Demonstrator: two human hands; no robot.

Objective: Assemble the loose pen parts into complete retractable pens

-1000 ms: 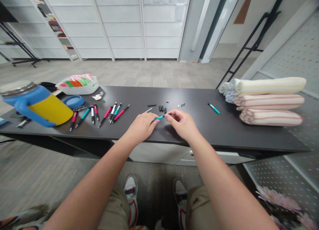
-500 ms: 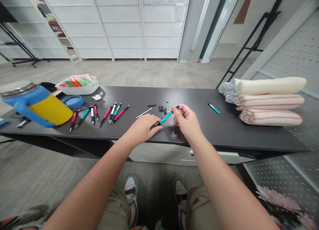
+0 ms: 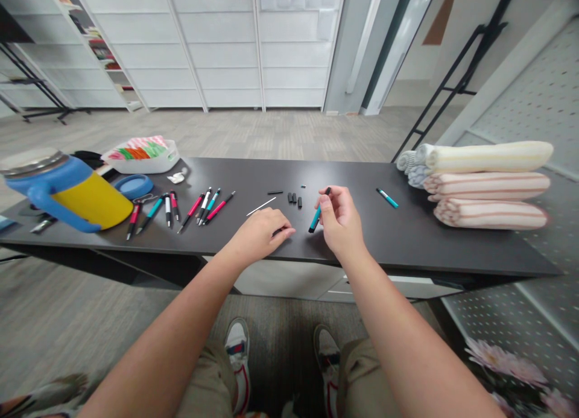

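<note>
My right hand (image 3: 341, 220) pinches a teal pen barrel with black ends (image 3: 317, 213), tilted steeply above the black table (image 3: 407, 243). My left hand (image 3: 262, 230) rests on the table just left of it, fingers curled over a small dark part that I cannot make out. A thin white refill (image 3: 261, 206) lies on the table beyond my left hand. Small black pen parts (image 3: 294, 198) lie just past both hands. Another teal pen piece (image 3: 388, 197) lies to the right.
Several red, teal and black pens (image 3: 181, 207) lie at the left. A yellow and blue jug (image 3: 72, 192), a blue lid (image 3: 133, 185) and a white tray (image 3: 141, 154) stand at the far left. Rolled striped towels (image 3: 488, 183) are stacked at the right.
The hands have come apart. My right hand lifted the teal barrel and tipped it up steeply; my left hand let go of it and settled on the table. The white refill now lies on the table.
</note>
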